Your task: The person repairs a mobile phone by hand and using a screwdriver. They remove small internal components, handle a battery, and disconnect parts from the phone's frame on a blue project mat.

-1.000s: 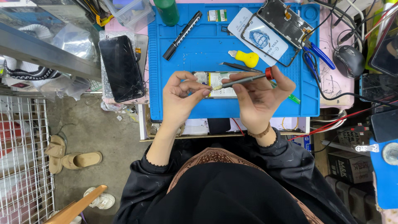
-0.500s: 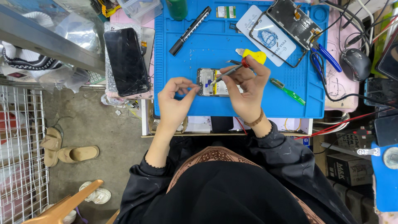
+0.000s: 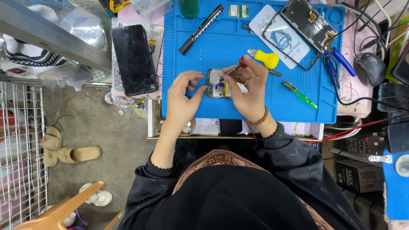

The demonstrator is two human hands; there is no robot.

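Right hand (image 3: 249,91) first: we see it pinched shut around a thin screwdriver (image 3: 230,70), grey shaft and red cap, with the tip angled down toward 8 o'clock onto the opened phone (image 3: 218,84). Left hand (image 3: 182,99) sits at the phone's 9 o'clock, fingers curled and apart, fingertips touching the phone's left edge, clamped on nothing.

We find the phone lying flat near the middle of the blue work mat (image 3: 187,108), its back off, showing grey metal, small boards and a yellow strip inside.

Now the count. We make out one black pen-shaped tool (image 3: 201,29) at 11 o'clock from the phone, one yellow-handled tool (image 3: 266,58) at 2 o'clock just beside the right hand, and one green brush (image 3: 300,95) at 3 o'clock. One detached screen in its frame (image 3: 307,22) lies on a white card (image 3: 277,37) far up at 1 o'clock. One whole black phone (image 3: 133,59) with a cracked face rests off the mat at 10 o'clock. One blue-handled pair of pliers (image 3: 336,61) sits at the mat's right edge, one computer mouse (image 3: 370,68) beyond it.
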